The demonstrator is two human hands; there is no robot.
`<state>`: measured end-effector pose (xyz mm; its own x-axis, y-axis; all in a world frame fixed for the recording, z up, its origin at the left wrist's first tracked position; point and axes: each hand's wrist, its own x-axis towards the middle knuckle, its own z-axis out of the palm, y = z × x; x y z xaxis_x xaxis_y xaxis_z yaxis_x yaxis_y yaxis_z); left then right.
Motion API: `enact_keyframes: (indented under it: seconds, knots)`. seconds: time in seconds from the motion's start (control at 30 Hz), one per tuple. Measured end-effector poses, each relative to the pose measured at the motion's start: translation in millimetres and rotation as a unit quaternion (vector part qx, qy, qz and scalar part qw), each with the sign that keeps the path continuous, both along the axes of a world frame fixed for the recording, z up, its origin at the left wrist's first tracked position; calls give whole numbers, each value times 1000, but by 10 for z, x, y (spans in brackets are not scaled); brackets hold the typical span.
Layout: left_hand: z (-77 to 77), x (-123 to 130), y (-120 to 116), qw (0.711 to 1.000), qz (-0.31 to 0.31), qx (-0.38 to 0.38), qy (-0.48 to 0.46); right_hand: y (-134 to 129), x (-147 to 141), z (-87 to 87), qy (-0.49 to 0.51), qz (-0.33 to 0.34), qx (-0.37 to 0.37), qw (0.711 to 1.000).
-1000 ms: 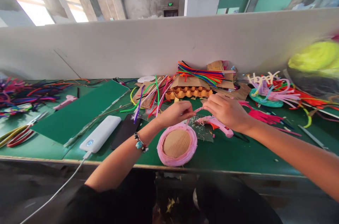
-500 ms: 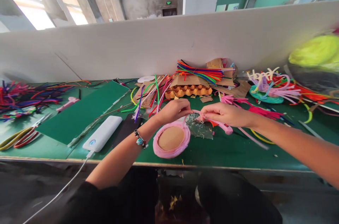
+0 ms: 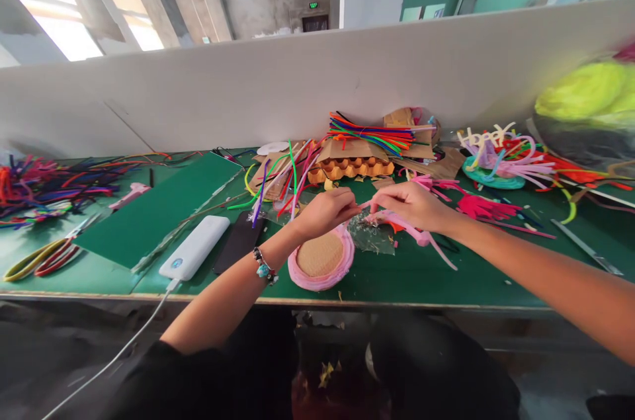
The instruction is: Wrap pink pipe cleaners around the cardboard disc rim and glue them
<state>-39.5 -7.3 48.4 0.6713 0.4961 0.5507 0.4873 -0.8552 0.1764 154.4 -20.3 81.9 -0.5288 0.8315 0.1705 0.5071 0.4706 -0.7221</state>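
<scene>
A pink pipe cleaner (image 3: 366,204) is stretched between my two hands above the table. My left hand (image 3: 331,211), with a beaded bracelet at the wrist, pinches it, fingers closed. The fingertips of my right hand (image 3: 404,204) are closed on the same pipe cleaner, and a pink strand (image 3: 442,254) shows below that hand. Under my left hand lies a round brown disc (image 3: 320,254) with a thick rim of wound pink pipe cleaner (image 3: 321,283). Beneath my right hand are a piece of clear plastic (image 3: 372,239) with scraps and a pink object (image 3: 421,237), partly hidden.
Bundled coloured pipe cleaners (image 3: 370,135) lie on cardboard over an orange egg tray (image 3: 347,170). To the left are a white power bank (image 3: 194,249) with a cable, a black phone (image 3: 238,245), a green board (image 3: 163,208) and scissors (image 3: 54,258). A metal ruler (image 3: 588,248) is at right.
My right hand has shifted slightly left and up, closer to my left hand. The trailing pink strand has swung left. The view has shifted a little.
</scene>
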Motion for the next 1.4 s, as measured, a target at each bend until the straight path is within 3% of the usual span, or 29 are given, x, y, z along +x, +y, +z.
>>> enact_keyframes:
  seconds: [0.17, 0.23, 0.3, 0.47, 0.63, 0.83, 1.07, 1.13, 1.3, 1.4]
  knots:
    - [-21, 62, -19, 975, 47, 184, 118, 72, -61, -121, 11, -52, 15, 998]
    - [-34, 75, -4, 967, 49, 208, 137, 117, -59, -165, 4, -61, 31, 998]
    - [-48, 72, 30, 975, 55, 181, 116, 144, -38, -171, -5, -69, 66, 995]
    - [-60, 14, 119, 1000, 15, 13, -8, 107, 27, -78, -88, -32, 212, 973]
    - [-56, -30, 99, 999, 7, -6, -37, 46, 53, -63, -157, 10, 270, 950]
    - [-88, -46, 72, 998, 34, 32, -40, 11, 9, -78, -180, -5, 244, 953]
    - [-164, -27, 97, 979, 91, 167, 71, 15, -87, -188, -144, -19, 135, 980]
    - [-173, -19, 114, 983, 85, 151, 63, 28, -86, -204, -138, -22, 129, 982]
    - [-133, -36, 174, 1000, 18, 8, -7, -4, -9, -152, -157, -20, 171, 972]
    - [-114, -53, 197, 999, -17, -35, -16, -77, 32, -104, -242, 9, 236, 941]
